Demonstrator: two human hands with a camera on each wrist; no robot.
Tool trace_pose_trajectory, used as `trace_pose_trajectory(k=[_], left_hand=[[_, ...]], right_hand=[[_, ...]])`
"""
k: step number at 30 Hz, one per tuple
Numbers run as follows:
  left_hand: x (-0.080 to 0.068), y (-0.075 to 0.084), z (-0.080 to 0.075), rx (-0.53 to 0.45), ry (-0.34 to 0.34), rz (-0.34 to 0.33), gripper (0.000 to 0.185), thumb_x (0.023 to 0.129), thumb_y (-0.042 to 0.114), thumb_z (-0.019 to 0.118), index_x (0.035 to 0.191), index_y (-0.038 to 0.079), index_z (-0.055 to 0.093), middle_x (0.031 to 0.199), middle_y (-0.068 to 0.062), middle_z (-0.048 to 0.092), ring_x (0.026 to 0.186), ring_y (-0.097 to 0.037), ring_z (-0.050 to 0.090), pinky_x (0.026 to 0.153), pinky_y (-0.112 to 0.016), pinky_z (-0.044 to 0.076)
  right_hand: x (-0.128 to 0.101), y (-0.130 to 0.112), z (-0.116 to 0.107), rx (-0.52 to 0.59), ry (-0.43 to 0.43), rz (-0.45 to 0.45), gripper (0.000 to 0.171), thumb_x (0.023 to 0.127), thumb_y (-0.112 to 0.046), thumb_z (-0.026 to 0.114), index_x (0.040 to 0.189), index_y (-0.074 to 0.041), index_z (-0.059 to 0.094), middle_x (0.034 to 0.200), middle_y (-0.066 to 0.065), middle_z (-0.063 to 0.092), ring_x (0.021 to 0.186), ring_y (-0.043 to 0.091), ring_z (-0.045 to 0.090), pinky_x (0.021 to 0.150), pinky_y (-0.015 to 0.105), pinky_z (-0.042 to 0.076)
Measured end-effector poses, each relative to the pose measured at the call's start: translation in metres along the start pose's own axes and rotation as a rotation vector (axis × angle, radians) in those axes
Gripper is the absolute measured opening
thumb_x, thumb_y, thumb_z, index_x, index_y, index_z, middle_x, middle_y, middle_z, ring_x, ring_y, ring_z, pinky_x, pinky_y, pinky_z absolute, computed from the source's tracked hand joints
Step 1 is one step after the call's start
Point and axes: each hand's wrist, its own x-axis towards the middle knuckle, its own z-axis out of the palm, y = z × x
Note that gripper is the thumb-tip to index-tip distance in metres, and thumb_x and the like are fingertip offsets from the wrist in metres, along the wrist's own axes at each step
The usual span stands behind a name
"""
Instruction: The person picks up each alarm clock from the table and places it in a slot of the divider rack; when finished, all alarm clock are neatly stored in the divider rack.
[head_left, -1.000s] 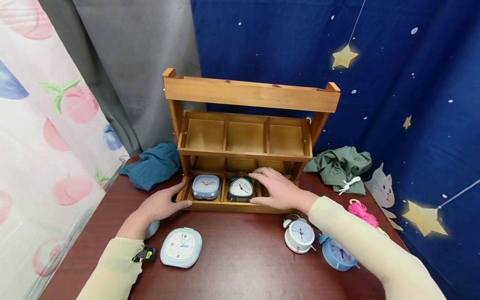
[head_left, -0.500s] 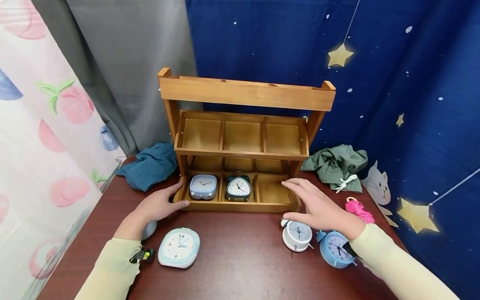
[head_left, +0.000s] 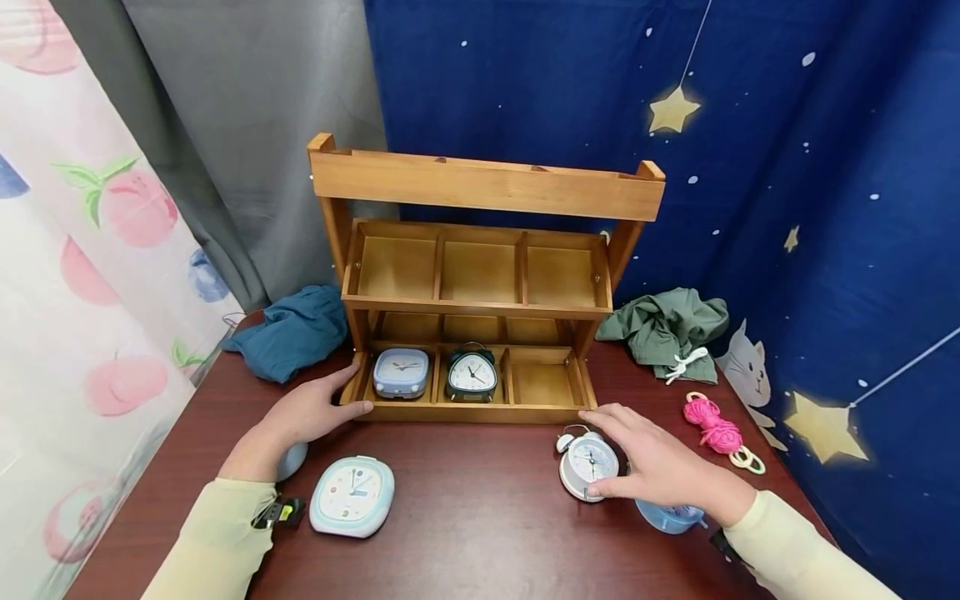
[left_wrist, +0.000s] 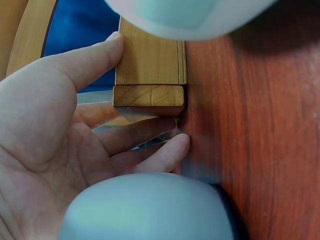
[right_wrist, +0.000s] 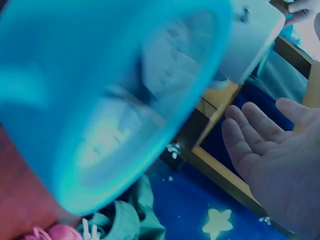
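My left hand (head_left: 300, 417) holds the left front corner of the wooden shelf (head_left: 480, 413), thumb on the front board and fingers along the side. My right hand (head_left: 663, 458) is spread beside a white twin-bell alarm clock (head_left: 588, 468), its thumb over the clock's lower right; contact cannot be told. Partly beneath that hand sits a blue alarm clock (head_left: 670, 518), large in the right wrist view. In the bottom tier, a blue squarish clock (head_left: 401, 373) occupies the left compartment and a dark green triangular clock (head_left: 472, 375) the middle one.
A pale blue rounded clock (head_left: 352, 497) lies at the front left. Behind the left wrist, a grey rounded object (head_left: 291, 461) is partly hidden. Teal cloth (head_left: 292, 333) and green cloth (head_left: 663, 329) flank the shelf. Pink yarn (head_left: 716, 427) lies at right.
My right hand has left the dark green clock in the middle compartment and moved right and toward me, to the white alarm clock. My left hand stays at the shelf corner.
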Motion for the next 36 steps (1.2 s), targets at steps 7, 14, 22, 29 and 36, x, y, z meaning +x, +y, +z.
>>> trace_pose_trajectory(k=[7,14,22,29,36], left_hand=[[0.001,-0.002,0.001,0.000,0.001,0.007,0.102,0.102,0.071,0.068,0.175,0.006,0.036,0.167,-0.032,0.047,0.147,-0.055,0.052,0.114,-0.073,0.046],[0.002,-0.001,0.001,0.001,0.004,0.009,0.102,0.102,0.071,0.068,0.174,0.006,0.036,0.167,-0.032,0.047,0.147,-0.055,0.052,0.114,-0.074,0.046],[0.001,-0.001,0.001,-0.001,0.000,-0.003,0.102,0.102,0.070,0.069,0.175,0.007,0.035,0.167,-0.032,0.047,0.147,-0.055,0.052,0.114,-0.074,0.046],[0.001,0.000,0.002,-0.005,-0.001,-0.003,0.098,0.104,0.066,0.070,0.174,0.006,0.036,0.167,-0.032,0.047,0.147,-0.055,0.052,0.114,-0.074,0.046],[0.001,0.001,0.001,-0.005,-0.001,-0.003,0.098,0.104,0.064,0.070,0.174,0.005,0.036,0.167,-0.033,0.047,0.147,-0.056,0.051,0.114,-0.074,0.046]], right_hand=[[-0.003,0.005,0.015,0.034,-0.074,0.001,0.099,0.082,-0.062,0.096,0.158,-0.010,0.060,0.150,-0.005,0.060,0.134,0.013,0.058,0.107,0.049,0.058],[-0.004,0.008,0.019,0.059,-0.113,-0.003,0.092,0.085,-0.059,0.095,0.157,-0.013,0.060,0.151,-0.006,0.060,0.131,0.014,0.062,0.105,0.048,0.059],[0.000,0.014,0.024,0.054,-0.113,-0.023,0.083,0.090,-0.057,0.091,0.153,-0.011,0.062,0.148,-0.005,0.063,0.130,0.015,0.063,0.105,0.048,0.059],[0.004,0.013,0.029,0.048,-0.099,-0.033,0.077,0.087,-0.061,0.092,0.146,-0.019,0.067,0.140,-0.012,0.064,0.122,0.009,0.063,0.098,0.041,0.060],[0.012,0.003,0.022,-0.011,-0.032,-0.136,0.084,0.083,-0.064,0.094,0.147,-0.015,0.067,0.144,-0.007,0.066,0.127,0.011,0.064,0.100,0.043,0.061]])
